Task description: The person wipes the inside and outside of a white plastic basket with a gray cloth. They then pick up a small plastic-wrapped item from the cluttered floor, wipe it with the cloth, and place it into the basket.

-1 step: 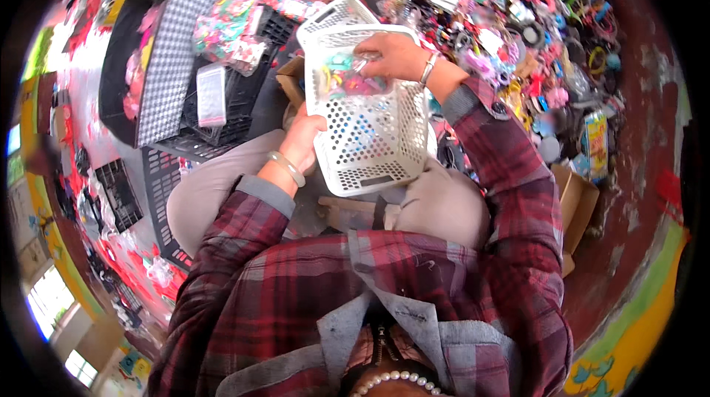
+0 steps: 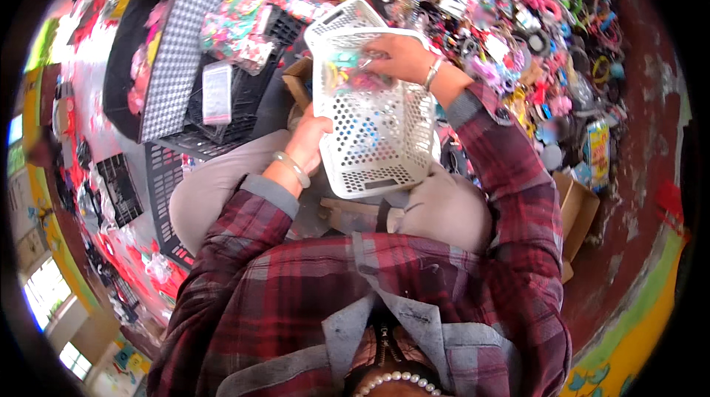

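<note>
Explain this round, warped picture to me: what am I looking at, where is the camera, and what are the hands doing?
The camera sits on a person's head and looks down through a fisheye lens, which is why the picture is round and straight edges bend. No machine is involved: these are a seated person's own arms in plaid sleeves. The left hand grips the side of a white perforated plastic basket resting over the lap. The right hand reaches into the basket's open top among small colourful items; whether it grips one cannot be told. To the left stands a black crate holding packets. To the right lies a heap of colourful trinkets and rings.
</note>
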Tool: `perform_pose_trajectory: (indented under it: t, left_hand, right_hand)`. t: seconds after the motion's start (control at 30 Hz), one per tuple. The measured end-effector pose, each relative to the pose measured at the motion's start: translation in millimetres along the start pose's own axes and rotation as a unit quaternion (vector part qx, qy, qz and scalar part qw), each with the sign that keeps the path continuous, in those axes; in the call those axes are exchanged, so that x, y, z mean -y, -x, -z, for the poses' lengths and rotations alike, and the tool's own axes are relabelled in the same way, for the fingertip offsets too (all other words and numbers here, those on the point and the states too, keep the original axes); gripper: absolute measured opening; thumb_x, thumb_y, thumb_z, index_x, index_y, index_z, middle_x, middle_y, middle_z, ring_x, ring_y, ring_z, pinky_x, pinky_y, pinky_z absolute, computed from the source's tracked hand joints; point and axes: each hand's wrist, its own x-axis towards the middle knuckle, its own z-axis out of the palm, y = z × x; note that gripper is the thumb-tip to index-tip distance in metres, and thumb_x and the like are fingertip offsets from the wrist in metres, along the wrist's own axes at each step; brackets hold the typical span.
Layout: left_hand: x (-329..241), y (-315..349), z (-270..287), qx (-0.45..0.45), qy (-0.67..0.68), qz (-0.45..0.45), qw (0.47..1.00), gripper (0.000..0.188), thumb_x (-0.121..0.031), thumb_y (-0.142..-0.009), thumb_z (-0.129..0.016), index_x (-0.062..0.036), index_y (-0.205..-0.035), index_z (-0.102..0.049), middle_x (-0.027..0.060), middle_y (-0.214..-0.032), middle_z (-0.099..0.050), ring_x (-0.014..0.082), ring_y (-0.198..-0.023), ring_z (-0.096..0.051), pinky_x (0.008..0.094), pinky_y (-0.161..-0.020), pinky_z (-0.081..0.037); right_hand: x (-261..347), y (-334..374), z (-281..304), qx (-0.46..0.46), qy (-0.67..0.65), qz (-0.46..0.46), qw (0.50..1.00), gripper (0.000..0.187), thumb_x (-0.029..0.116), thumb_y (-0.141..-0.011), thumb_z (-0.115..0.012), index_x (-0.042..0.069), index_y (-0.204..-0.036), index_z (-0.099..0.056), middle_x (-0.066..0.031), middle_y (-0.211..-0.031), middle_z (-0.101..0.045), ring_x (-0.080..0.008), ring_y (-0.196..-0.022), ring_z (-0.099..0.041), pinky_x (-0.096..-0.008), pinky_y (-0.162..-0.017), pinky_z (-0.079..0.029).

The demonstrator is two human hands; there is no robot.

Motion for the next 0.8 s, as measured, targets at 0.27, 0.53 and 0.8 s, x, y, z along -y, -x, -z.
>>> perform_pose_trajectory:
  t: [0.27, 0.53, 0.8]
  left_hand:
    - [12, 0, 19, -0.035, 0.111, 0.134, 0.984, 0.053, 0.004, -0.063, -0.041, 0.0051, -0.116, -0.043, 0.016, -0.103, -0.055, 0.0307, -0.093, -0.055, 0.0419, -0.085, -0.046]
    - [17, -15, 36, -0.016, 0.1, 0.057, 0.993, 0.052, 0.002, -0.062, -0.043, 0.0116, -0.113, -0.045, 0.0213, -0.103, -0.057, 0.035, -0.096, -0.057, 0.0417, -0.088, -0.045]
    - [-50, 17, -7, -0.018, 0.06, -0.007, 0.998, 0.059, 0.004, -0.06, -0.042, 0.008, -0.12, -0.041, 0.0172, -0.115, -0.052, 0.033, -0.106, -0.051, 0.0438, -0.091, -0.042]
  right_hand:
    - [36, 18, -20, -0.065, 0.261, 0.002, 0.963, 0.03, 0.017, -0.08, -0.052, 0.009, -0.108, -0.056, -0.0137, -0.114, -0.054, -0.0298, -0.11, -0.049, -0.043, -0.083, -0.044]
    - [36, 45, 46, -0.064, -0.032, -0.126, 0.989, 0.036, 0.012, -0.082, -0.056, 0.007, -0.118, -0.053, -0.0122, -0.104, -0.061, -0.0195, -0.094, -0.059, -0.0273, -0.085, -0.044]
    - [-83, 271, 44, -0.275, 0.017, -0.364, 0.89, 0.027, 0.021, -0.084, -0.055, 0.005, -0.105, -0.062, -0.011, -0.097, -0.065, -0.0187, -0.09, -0.061, -0.0294, -0.078, -0.047]
